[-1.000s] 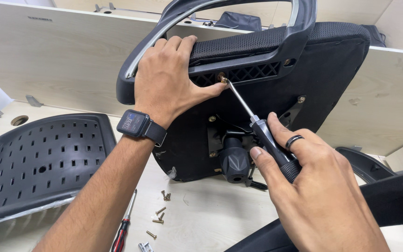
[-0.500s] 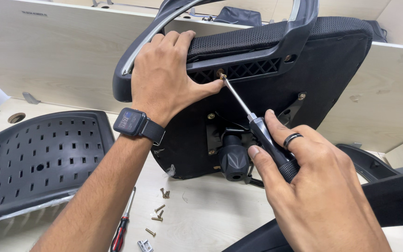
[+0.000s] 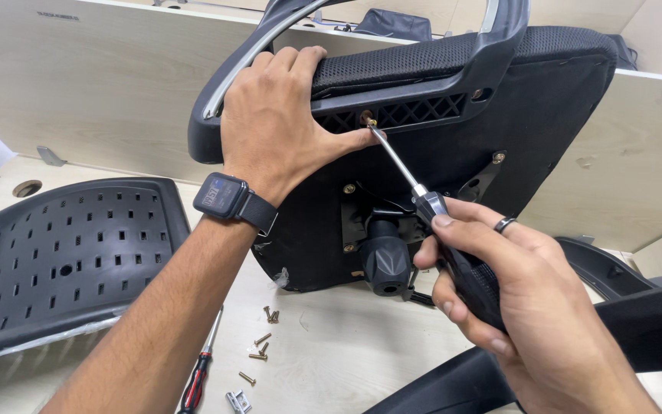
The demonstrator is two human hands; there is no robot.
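Right hand (image 3: pixel 530 307) closed around black screwdriver (image 3: pixel 434 218), tip seated on brass screw (image 3: pixel 370 121) in armrest bracket (image 3: pixel 415 107). Left hand (image 3: pixel 277 126) (smartwatch at wrist) clamped over upturned chair seat (image 3: pixel 492 138), thumb beside screw. Loose screws (image 3: pixel 262 349) and red-handled screwdriver (image 3: pixel 197 376) near desk's front edge. Perforated backrest shell (image 3: pixel 55 253) at left edge.

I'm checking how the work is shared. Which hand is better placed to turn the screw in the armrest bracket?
Probably the right hand: it grips the screwdriver, whose tip sits on the screw. The left hand braces the chair seat.
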